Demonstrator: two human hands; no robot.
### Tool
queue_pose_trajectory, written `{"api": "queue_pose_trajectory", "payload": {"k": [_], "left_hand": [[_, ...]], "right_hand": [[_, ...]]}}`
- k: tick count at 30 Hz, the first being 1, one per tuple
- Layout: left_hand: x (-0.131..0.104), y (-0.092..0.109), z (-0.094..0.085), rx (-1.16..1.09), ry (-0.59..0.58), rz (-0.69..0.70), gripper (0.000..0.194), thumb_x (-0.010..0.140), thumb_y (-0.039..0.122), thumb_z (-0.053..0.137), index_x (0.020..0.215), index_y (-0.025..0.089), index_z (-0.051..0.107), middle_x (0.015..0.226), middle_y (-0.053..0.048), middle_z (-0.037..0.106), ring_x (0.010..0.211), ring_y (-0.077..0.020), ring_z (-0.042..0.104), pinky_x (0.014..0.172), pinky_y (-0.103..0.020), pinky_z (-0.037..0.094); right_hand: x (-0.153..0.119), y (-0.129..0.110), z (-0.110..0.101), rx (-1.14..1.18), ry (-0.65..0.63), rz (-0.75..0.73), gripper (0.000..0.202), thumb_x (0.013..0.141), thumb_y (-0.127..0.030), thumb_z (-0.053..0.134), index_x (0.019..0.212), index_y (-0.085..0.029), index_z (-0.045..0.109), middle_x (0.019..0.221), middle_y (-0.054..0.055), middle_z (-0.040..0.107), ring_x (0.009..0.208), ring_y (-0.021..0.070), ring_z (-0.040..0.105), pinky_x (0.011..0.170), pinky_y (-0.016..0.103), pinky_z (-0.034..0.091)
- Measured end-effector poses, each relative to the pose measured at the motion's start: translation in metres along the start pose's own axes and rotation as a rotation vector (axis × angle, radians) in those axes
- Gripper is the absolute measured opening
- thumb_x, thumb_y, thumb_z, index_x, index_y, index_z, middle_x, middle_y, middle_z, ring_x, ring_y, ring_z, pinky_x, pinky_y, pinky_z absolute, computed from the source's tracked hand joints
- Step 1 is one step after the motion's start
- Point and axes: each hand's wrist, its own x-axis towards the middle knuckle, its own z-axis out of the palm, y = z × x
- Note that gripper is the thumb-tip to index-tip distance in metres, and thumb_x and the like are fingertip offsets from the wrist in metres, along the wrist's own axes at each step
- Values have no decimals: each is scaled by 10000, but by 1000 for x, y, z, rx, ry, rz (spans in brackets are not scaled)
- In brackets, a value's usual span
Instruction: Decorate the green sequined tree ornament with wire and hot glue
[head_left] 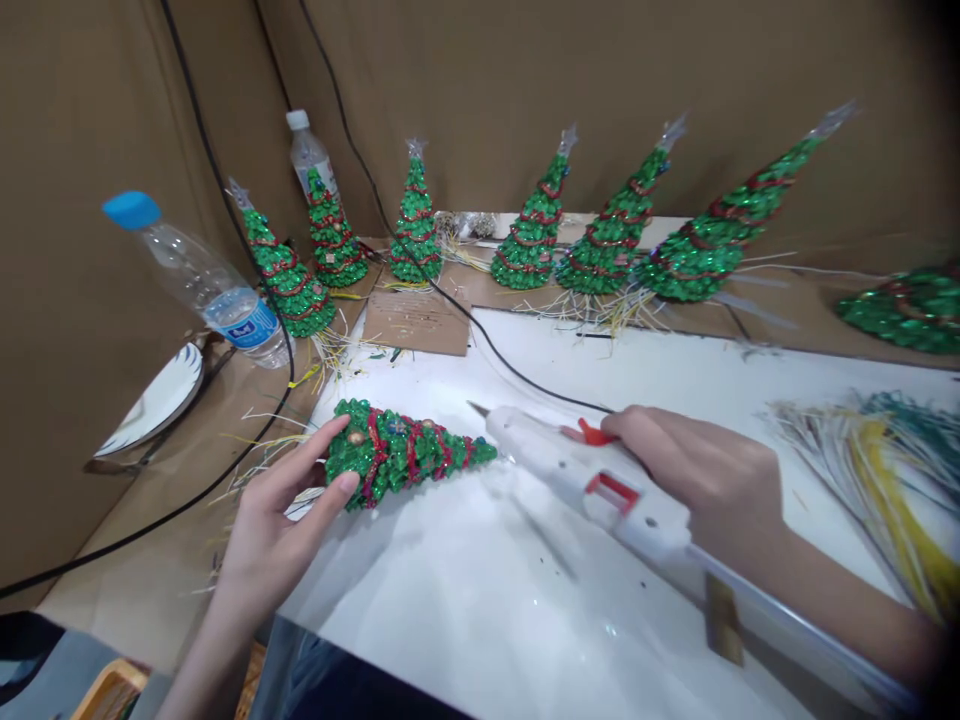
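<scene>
My left hand (289,510) grips the wide base of a small decorated Christmas tree (405,450), thumb and fingers closed around it. The tree lies tilted on its side, its bare tip pointing right; it is green and glittery with red garland and small ornaments. In my right hand (697,460) is a white hot glue gun (577,465) with a red-orange trigger. Its nozzle points left and sits just above the tree's tip; whether they touch I cannot tell. A clear glue stick runs out of its back end.
Several finished-looking trees with clear stars, such as one tree (416,225), stand along the back. A blue-capped water bottle (217,285) leans at the left near a paper plate (154,400). A black cable (487,340) crosses the white board (450,620). Wire strands (885,490) lie at right.
</scene>
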Motion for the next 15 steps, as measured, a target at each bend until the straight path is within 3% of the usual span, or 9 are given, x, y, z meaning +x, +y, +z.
{"api": "queue_pose_trajectory", "payload": {"k": [5, 9, 15], "left_hand": [[-5, -3, -2, 11, 4, 59, 518, 787, 349, 683, 1278, 217, 582, 1177, -70, 681, 917, -200, 692, 796, -276, 581], [-11, -10, -5, 18, -16, 93, 504, 788, 323, 686, 1272, 225, 587, 1193, -66, 675, 1008, -223, 670, 830, -282, 572], [-19, -19, -7, -39, -27, 132, 485, 791, 264, 686, 1265, 255, 587, 1241, -49, 648, 1017, -201, 666, 868, -270, 561]], "right_hand": [[-2, 22, 13, -373, -251, -24, 138, 825, -100, 446, 830, -160, 570, 741, 74, 601, 664, 203, 533, 574, 294, 291], [3, 30, 33, -377, -327, -1, 190, 765, -72, 453, 913, -124, 560, 846, 106, 599, 793, 236, 547, 676, 317, 337], [17, 26, 48, -319, -383, 123, 240, 787, -73, 399, 984, -110, 532, 911, 137, 596, 849, 255, 522, 702, 327, 317]]}}
